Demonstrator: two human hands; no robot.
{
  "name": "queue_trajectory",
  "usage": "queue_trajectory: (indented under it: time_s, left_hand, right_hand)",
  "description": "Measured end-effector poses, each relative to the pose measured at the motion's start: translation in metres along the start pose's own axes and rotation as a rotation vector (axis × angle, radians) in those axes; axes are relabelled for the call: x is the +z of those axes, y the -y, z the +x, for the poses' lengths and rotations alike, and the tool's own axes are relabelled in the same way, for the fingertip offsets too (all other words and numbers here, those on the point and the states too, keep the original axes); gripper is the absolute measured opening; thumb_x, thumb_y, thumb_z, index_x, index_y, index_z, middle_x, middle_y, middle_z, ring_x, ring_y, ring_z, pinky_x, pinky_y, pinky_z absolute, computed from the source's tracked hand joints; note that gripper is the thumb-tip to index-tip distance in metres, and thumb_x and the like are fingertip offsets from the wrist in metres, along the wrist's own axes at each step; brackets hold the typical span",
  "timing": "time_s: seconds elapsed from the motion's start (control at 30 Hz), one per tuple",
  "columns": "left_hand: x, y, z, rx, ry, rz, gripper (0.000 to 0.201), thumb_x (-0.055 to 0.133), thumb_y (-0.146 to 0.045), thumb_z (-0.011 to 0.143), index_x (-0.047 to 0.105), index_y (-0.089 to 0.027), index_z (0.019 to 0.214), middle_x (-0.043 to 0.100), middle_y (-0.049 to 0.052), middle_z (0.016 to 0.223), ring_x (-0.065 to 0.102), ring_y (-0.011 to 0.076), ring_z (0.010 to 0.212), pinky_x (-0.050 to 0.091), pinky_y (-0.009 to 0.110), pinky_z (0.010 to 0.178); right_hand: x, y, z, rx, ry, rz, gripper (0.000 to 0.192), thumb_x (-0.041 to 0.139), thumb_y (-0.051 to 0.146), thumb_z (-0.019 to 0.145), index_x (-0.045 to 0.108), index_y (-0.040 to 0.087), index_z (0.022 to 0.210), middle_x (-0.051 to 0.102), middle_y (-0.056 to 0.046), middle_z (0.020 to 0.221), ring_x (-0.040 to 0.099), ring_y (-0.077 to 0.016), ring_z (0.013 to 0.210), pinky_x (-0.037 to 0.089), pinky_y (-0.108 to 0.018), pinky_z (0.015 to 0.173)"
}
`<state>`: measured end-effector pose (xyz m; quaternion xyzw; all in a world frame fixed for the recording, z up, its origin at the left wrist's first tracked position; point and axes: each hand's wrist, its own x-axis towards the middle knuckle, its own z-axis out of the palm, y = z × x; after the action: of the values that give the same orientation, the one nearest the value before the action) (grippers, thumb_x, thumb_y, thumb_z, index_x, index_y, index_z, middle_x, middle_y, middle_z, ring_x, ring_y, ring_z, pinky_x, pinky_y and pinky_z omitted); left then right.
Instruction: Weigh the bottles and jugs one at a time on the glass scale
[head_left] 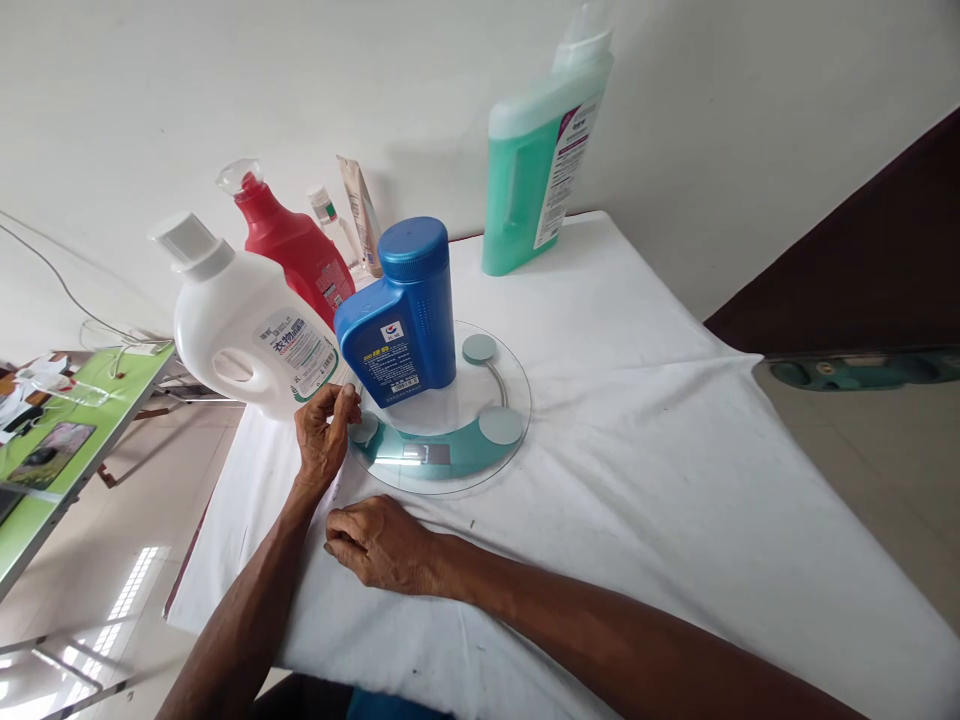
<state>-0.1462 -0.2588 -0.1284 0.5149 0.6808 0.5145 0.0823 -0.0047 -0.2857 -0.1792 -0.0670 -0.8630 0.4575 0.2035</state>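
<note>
A: Which hand is nearer the blue bottle point(409, 320)?
B: The left hand point(328, 432); the bottle is just beyond it and to its right, with its lower corner close to the curled fingers; whether they touch, I can't tell.
A: And how does the bottle stand?
B: Upright on the glass scale point(480, 455), its long axis running up from the glass to the cap point(413, 248); so it rises past the left hand rather than lying across it.
A: Is the left hand holding anything?
B: Nothing that I can see; it is curled narrow, beside the scale's near-left edge.
A: The right hand point(385, 543)?
B: Folded loosely on the white cloth point(637, 450), nearer the body than the left hand and to its right; no object shows in it, though its underside is hidden.
A: What else is about the left hand?
B: The white bottle point(247, 300), beyond it and to its left; the red bottle point(296, 245) behind that; the green bottle point(517, 190) well apart, far off to its right.
</note>
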Motion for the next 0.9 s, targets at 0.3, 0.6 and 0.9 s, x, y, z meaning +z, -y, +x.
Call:
queue_trajectory:
  time_s: [0.3, 0.6, 0.9]
  left_hand:
    - [-0.0008, -0.0024, 0.0000, -0.006, -0.018, 0.009, 0.043, 0.061, -0.053, 0.102, 0.066, -0.022, 0.072, 0.065, 0.001, 0.059, 0.062, 0.0159, 0.057, 0.052, 0.030, 0.065]
    - [-0.0027, -0.0016, 0.0009, -0.028, -0.061, -0.035, 0.043, 0.062, -0.052, 0.102, 0.067, -0.022, 0.072, 0.066, 0.001, 0.059, 0.063, 0.0155, 0.057, 0.054, 0.030, 0.068]
    - [-0.0083, -0.0076, 0.0035, -0.037, -0.172, -0.039, 0.045, 0.059, -0.057, 0.102, 0.066, -0.022, 0.075, 0.064, 0.000, 0.059, 0.061, 0.0153, 0.055, 0.054, 0.030, 0.064]
  right_hand:
    - [0.0013, -0.0003, 0.0004, 0.001, -0.005, -0.002, 0.025, 0.065, 0.014, 0.096, 0.054, 0.022, 0.075, 0.064, 0.002, 0.067, 0.053, -0.0139, 0.061, 0.036, -0.026, 0.063]
    - [0.0010, -0.0001, 0.0007, 0.007, 0.004, -0.003, 0.028, 0.064, 0.014, 0.096, 0.049, 0.022, 0.074, 0.064, 0.002, 0.067, 0.051, -0.0129, 0.061, 0.036, -0.026, 0.062]
    - [-0.0025, 0.0015, -0.0016, 0.012, 0.007, 0.096, 0.033, 0.063, 0.010, 0.093, 0.043, 0.023, 0.071, 0.060, 0.004, 0.066, 0.047, -0.0113, 0.059, 0.035, -0.026, 0.062]
